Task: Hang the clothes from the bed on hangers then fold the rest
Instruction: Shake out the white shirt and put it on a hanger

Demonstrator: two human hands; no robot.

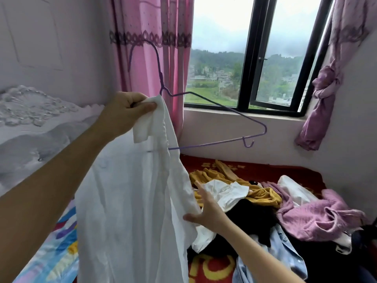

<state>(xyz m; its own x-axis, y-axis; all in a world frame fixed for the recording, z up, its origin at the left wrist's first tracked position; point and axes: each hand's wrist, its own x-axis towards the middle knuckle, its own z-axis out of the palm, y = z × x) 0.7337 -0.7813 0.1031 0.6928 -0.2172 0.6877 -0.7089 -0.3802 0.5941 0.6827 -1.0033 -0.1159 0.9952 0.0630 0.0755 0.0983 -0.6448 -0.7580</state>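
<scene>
A white shirt (130, 201) hangs in front of me, its left shoulder over a purple wire hanger (220, 106). My left hand (126, 108) is raised and pinches the shirt's collar near the hanger's neck. The hanger's right arm sticks out bare toward the window. My right hand (206, 209) is lower, fingers spread, touching the shirt's right edge. On the bed (255, 167) lies a pile of clothes: a mustard garment (263, 196), a white piece (226, 194), a black one (251, 217), a mauve knit (314, 217) and a light blue shirt (279, 252).
A white carved headboard (30, 119) stands at the left. Pink curtains (155, 58) hang beside a black-framed window (255, 58), with a knotted mauve curtain (324, 94) at its right. A colourful quilt (51, 252) lies at the lower left. The wall closes the bed's far side.
</scene>
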